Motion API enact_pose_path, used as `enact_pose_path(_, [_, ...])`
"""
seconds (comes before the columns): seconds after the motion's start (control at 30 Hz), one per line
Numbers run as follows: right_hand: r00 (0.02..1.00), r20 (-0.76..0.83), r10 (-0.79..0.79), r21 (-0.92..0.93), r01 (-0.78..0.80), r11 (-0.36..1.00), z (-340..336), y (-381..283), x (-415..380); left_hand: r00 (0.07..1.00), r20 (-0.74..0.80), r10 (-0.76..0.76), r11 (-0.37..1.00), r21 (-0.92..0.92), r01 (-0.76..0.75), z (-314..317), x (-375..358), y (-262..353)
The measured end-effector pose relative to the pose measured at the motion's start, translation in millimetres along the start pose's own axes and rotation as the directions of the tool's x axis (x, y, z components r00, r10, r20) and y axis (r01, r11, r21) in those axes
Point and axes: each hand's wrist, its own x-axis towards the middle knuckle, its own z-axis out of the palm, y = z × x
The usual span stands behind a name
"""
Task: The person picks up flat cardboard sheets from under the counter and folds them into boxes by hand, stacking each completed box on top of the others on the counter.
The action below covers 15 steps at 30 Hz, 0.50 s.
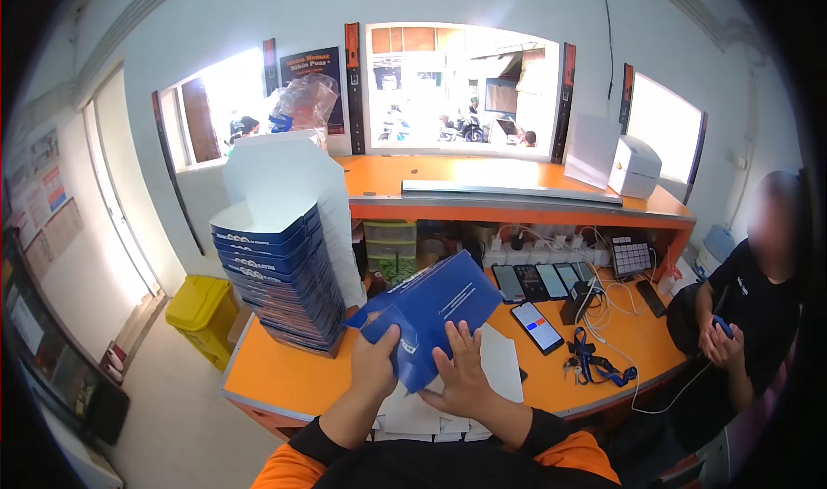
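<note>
A blue cardboard food box (452,295), partly folded and tilted, is held above the front of the orange counter. My left hand (376,364) grips its left end, thumb over the folded flaps. On the box's near right side, my right hand (463,373) lies with its fingers spread. Beneath both hands are flat white cardboard blanks (498,355). To the left stands a tall stack of nested blue boxes (276,269) with white insides, the top one's lid raised.
Several phones (536,328), tangled cables and a blue lanyard (594,364) lie on the right of the counter (551,390). A seated person (758,299) holds a phone at the far right. A yellow bin (202,312) stands at left, a white printer (635,168) on the shelf.
</note>
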Motion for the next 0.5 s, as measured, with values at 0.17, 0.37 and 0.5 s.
enact_pose_path(0.17, [0.925,-0.331,-0.185,0.237,0.272,0.933,-28,17,11,0.999,-0.019,-0.033,0.975,-0.220,0.028,0,20,7])
enact_pose_path(0.37, [0.909,-0.411,0.073,0.244,0.032,0.969,-45,2,39,0.924,0.307,0.229,0.889,0.321,-0.327,-10,15,-24])
enact_pose_path(0.5, [0.954,-0.256,-0.158,0.246,0.223,0.943,-42,11,35,0.951,0.307,-0.041,0.936,-0.322,0.144,10,12,-6])
